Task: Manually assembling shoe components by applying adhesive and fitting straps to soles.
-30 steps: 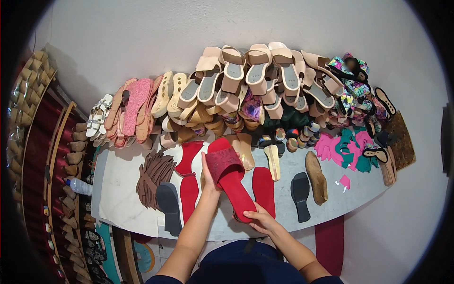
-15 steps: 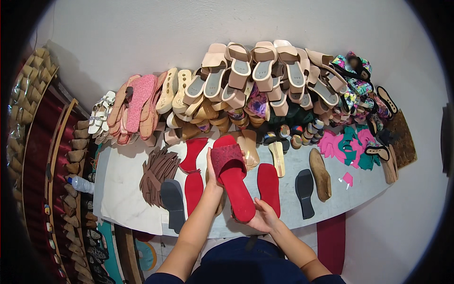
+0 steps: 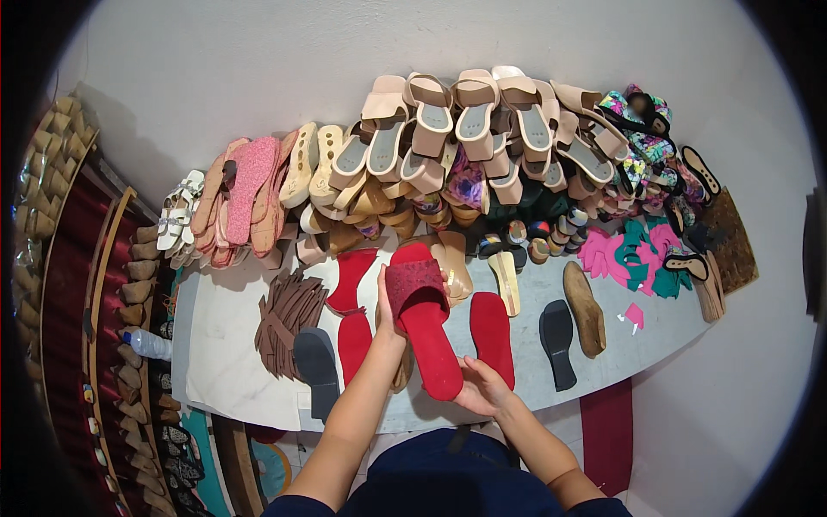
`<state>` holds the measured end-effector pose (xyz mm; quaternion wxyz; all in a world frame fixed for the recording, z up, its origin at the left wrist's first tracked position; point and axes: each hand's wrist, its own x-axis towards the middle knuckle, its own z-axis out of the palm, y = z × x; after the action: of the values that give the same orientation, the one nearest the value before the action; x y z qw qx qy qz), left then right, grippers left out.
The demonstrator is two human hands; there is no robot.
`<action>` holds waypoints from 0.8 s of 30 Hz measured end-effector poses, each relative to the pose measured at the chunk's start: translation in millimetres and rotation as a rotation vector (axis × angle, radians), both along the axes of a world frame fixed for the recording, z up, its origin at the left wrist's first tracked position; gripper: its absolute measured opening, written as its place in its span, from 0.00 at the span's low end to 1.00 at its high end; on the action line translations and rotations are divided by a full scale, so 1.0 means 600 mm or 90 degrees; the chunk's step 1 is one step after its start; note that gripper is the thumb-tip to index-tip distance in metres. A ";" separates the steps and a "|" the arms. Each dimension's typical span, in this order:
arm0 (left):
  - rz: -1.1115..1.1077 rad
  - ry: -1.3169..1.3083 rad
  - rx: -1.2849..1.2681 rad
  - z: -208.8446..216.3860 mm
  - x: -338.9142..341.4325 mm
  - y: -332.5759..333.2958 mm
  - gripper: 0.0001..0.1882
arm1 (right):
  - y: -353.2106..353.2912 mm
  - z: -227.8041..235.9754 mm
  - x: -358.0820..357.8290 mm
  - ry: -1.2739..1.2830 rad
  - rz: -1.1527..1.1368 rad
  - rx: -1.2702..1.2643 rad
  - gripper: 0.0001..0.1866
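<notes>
Between my two hands a red slide sandal (image 3: 436, 355) with a dark red textured strap is held above the table, toe pointing away from me. My left hand (image 3: 388, 312) wraps round its front part, with fingertips showing on the far side of the strap. At the heel, my right hand (image 3: 484, 386) grips from below and the right; its fingers are partly hidden under the sole. Red insoles (image 3: 492, 338) lie on the table on either side of the sandal, next to black soles (image 3: 557, 345) and a wooden shoe last (image 3: 584, 308).
Piled sandals (image 3: 474, 112) line the back of the table (image 3: 245, 362). Brown strips (image 3: 297, 323) and a red cut piece (image 3: 351, 280) lie left; pink and green scraps (image 3: 633, 258) lie right. Shelves of wooden lasts (image 3: 142, 293) and a plastic bottle (image 3: 148, 345) stand at far left.
The view has shifted slightly. Both hands keep hold of the red sandal, which is tilted a little differently; nothing on the table has visibly moved.
</notes>
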<state>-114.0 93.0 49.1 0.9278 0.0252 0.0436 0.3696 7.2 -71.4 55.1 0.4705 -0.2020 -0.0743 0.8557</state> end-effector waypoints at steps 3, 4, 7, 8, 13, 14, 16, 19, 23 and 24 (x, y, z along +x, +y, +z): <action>-0.009 -0.004 -0.018 -0.001 0.000 0.000 0.41 | 0.006 0.007 0.005 0.027 0.042 -0.002 0.31; -0.009 -0.004 -0.020 0.001 -0.001 0.000 0.41 | 0.006 0.014 0.004 0.027 0.041 -0.003 0.31; -0.008 -0.006 -0.027 0.000 -0.002 0.002 0.41 | 0.006 0.026 -0.006 -0.071 0.017 0.022 0.31; -0.008 -0.009 -0.033 -0.001 -0.003 0.004 0.41 | 0.006 0.020 -0.012 -0.170 0.024 0.038 0.31; -0.018 -0.028 0.003 -0.004 -0.009 0.011 0.41 | 0.007 0.022 -0.036 -0.268 -0.023 -0.027 0.32; -0.021 -0.037 0.017 -0.003 -0.011 0.012 0.40 | 0.006 0.027 -0.041 -0.268 -0.023 -0.027 0.32; -0.024 -0.051 0.021 0.000 -0.016 0.013 0.40 | 0.005 0.037 -0.051 -0.276 -0.062 -0.058 0.30; -0.022 -0.062 0.032 0.006 -0.026 0.015 0.41 | 0.002 0.021 -0.064 -0.240 -0.108 -0.049 0.28; -0.017 -0.083 0.030 0.010 -0.041 0.016 0.41 | -0.004 0.006 -0.078 -0.224 -0.131 -0.088 0.30; -0.016 -0.083 0.032 0.011 -0.045 0.016 0.41 | -0.005 -0.001 -0.085 -0.211 -0.146 -0.093 0.29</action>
<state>-141.0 102.3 55.7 0.9325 0.0251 -0.0267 0.3594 -43.6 -74.6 54.2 0.5304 -0.3808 -0.0648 0.7547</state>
